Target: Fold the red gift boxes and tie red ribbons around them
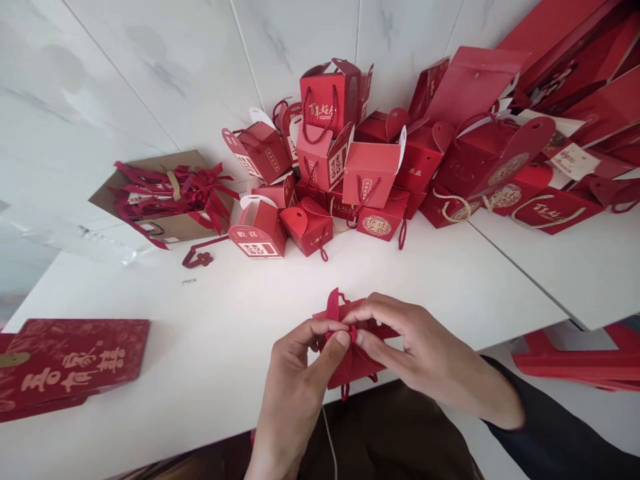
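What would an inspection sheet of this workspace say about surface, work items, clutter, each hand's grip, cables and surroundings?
Surface: white table, seam at right.
Work items: red box at the near edge, with a red ribbon.
Clutter: red gift boxes piled near the wall; open brown container of dark red ribbons; red printed packaging at left.
Grip: left hand and right hand both pinch the red ribbon.
Cables: thin white cord below the near edge, purpose unclear.
Surroundings: marbled wall behind; red item at right, partly hidden.

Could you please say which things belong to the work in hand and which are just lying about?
In hand, or likely related:
left hand, right hand
red ribbon they touch
red box beneath
brown carton of ribbons
piled red boxes

Seemingly lying about:
printed red item at left
flower-tipped strip
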Demonstrator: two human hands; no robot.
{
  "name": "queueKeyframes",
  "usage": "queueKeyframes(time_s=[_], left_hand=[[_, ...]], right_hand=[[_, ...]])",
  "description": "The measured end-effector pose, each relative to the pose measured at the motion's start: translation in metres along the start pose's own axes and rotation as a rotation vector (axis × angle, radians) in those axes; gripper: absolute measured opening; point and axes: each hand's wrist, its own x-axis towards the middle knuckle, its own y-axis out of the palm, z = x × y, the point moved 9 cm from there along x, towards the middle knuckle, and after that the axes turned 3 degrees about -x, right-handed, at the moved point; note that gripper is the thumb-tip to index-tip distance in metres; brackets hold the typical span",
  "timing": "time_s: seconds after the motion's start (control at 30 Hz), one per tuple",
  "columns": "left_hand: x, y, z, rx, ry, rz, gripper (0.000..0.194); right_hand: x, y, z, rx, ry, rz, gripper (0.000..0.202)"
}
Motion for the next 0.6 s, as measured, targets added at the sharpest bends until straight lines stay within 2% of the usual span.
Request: queueKeyframes(time_s=[0.17, 0.27, 0.43, 0.6], left_hand=[[0.000, 0.001, -0.003, 0.070, 0.035, 0.022, 0.014], [-0.001, 0.002, -0.009, 0.178, 0.114, 0.002, 0.005], [-0.012, 0.003, -0.028, 0.507, 0.421, -0.173, 0.017], [-0.030, 0.018, -0.039, 0.776, 0.802, -0.367, 0.024]], right_hand=[[0.003, 0.003, -0.005, 0.003, -0.008, 0.014, 0.016], [0.004, 0.004, -0.003, -0.025, -0.044, 0.039, 0.013], [0.004, 0.006, -0.005, -0.042, 0.006, 0.045, 0.012], [0.005, 0.007, -0.006, -0.035, 0.025, 0.054, 0.009]])
